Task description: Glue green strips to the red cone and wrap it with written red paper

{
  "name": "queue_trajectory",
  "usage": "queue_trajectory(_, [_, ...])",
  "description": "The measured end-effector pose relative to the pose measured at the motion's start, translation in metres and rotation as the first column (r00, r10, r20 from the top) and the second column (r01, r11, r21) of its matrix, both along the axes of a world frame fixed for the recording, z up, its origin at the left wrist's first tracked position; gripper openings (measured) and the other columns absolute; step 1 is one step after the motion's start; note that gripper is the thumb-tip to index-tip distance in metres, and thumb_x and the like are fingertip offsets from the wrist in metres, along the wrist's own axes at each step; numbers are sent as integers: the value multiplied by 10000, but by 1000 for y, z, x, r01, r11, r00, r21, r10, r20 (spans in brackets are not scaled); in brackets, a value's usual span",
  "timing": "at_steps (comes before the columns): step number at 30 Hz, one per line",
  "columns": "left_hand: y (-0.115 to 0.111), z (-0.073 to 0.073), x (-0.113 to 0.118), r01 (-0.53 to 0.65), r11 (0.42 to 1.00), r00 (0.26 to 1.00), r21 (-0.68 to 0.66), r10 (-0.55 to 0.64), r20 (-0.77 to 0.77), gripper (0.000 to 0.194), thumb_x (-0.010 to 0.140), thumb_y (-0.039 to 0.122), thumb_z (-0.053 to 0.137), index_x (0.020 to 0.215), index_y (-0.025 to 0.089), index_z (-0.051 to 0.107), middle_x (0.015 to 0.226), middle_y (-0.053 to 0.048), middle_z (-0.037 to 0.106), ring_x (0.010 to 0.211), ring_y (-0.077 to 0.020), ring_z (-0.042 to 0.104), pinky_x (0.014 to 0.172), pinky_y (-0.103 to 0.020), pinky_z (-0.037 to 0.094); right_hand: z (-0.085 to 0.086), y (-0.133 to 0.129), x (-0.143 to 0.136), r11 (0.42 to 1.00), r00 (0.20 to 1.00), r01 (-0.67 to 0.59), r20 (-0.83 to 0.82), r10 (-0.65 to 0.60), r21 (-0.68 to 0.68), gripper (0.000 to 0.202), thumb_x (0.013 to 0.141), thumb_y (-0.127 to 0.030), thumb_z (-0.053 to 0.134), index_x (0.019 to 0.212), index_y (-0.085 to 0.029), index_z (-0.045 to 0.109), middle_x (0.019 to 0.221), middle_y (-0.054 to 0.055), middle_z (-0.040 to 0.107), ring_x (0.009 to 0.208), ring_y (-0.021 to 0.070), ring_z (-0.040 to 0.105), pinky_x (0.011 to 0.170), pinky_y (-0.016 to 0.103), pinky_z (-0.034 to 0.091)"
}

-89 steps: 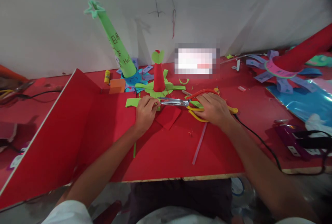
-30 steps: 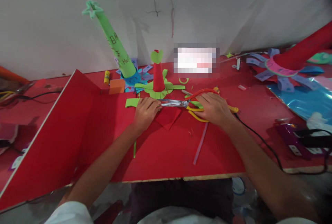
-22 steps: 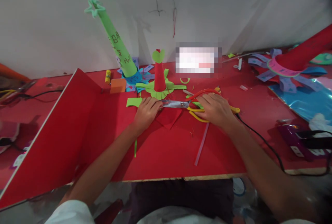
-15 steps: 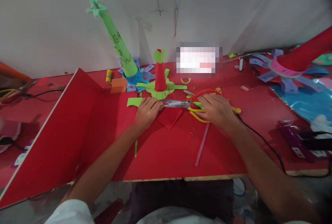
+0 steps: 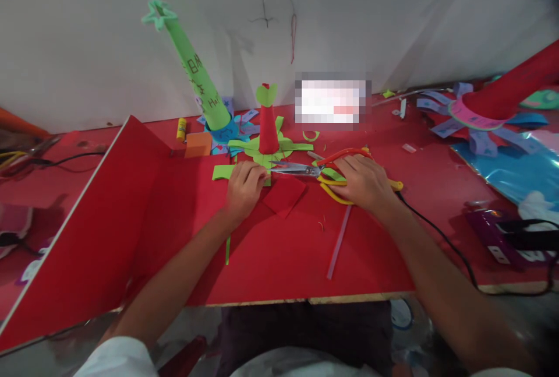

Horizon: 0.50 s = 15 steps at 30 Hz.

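Observation:
My right hand [image 5: 364, 185] is closed around the red and yellow handles of a pair of scissors [image 5: 299, 169]. The blades point left, slightly parted, with their tips close to my left fingers. My left hand [image 5: 245, 187] is closed on a light green paper strip [image 5: 222, 172], whose ends show on both sides of the hand; the fingertips are partly hidden. Below the blades lies a red paper piece [image 5: 286, 195]. Just behind stands a small red paper cone [image 5: 268, 129] on a green, petal-shaped base [image 5: 286, 147].
A tall green paper tube [image 5: 196, 74] leans at the back left beside a glue stick [image 5: 181, 129]. A red board [image 5: 87, 225] slants up on the left. To the right are a pink strip [image 5: 339, 243], a black cable [image 5: 437, 237] and a purple box [image 5: 489, 237].
My left hand has shifted slightly left, away from the blades. The scissor blades now look a little more parted, and more of the red paper shows. The view has moved slightly.

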State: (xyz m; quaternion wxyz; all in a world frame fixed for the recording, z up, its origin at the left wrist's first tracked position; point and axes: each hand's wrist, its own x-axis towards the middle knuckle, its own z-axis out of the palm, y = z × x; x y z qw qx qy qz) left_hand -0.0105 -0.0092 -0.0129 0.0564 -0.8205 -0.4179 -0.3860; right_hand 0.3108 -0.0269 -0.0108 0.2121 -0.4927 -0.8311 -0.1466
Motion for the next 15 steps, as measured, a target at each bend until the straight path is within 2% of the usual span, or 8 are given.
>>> queue_trajectory(5, [7,-3,-5,-44,996,997,-73,49,65,151,1040,280,533,911,219,584,924,-48,675,908,-194,621,823,-341,480,-3,2,1,1000,999,24,-22,-24,-3,317,929,-487,656,989,-177,676,890,105,681,884,288,605,806,380,434])
queue_trajectory(10, [11,-4,-8,-68,987,986,-144,89,144,114,1030,302,562,1002,211,625,948,-53,686,902,-195,627,804,-329,481,-2,2,0,999,999,35,-27,-34,8,277,908,-456,676,957,-184,660,897,106,691,877,289,613,786,374,435])
queue_trajectory(15, [12,-3,-8,-63,986,986,-157,86,144,139,1025,299,574,955,211,656,913,-39,698,862,-182,629,781,-317,481,1,1,0,999,994,48,-96,-46,21,265,903,-423,669,1022,-186,667,897,105,692,892,300,619,782,381,440])
